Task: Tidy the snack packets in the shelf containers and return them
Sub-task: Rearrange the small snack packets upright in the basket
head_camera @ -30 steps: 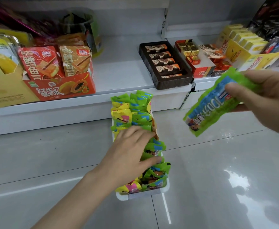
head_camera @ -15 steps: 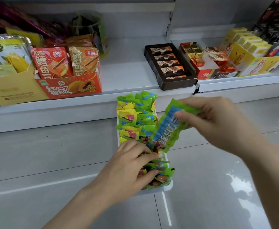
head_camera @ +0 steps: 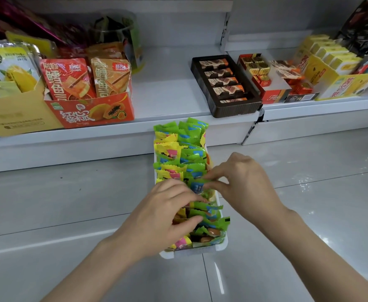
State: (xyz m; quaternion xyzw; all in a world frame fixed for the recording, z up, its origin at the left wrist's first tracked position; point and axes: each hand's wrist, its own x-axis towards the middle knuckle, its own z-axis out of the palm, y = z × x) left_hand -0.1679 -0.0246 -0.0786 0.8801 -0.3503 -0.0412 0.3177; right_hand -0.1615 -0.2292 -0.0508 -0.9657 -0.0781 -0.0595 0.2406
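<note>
down in the head view, both hands meet over a long white container (head_camera: 220, 247) that sits on the grey tiled floor (head_camera: 69, 203), its far end just against the low white shelf (head_camera: 167, 90). rows of green and yellow snack packets (head_camera: 185, 149) stand packed inside it. the left hand (head_camera: 167, 214) lies across the near half of the rows, fingers spread and curled down among the packets. the right hand (head_camera: 239, 184) pinches the top edge of a green and blue packet (head_camera: 197, 186) between thumb and forefinger, just beyond the left hand's fingertips. beyond the left hand an orange carton (head_camera: 95, 110) of red pouches sits on the shelf; beyond the right hand sits a dark brown tray (head_camera: 224, 83) of chocolate bars, and further right yellow boxes (head_camera: 331, 57).
</note>
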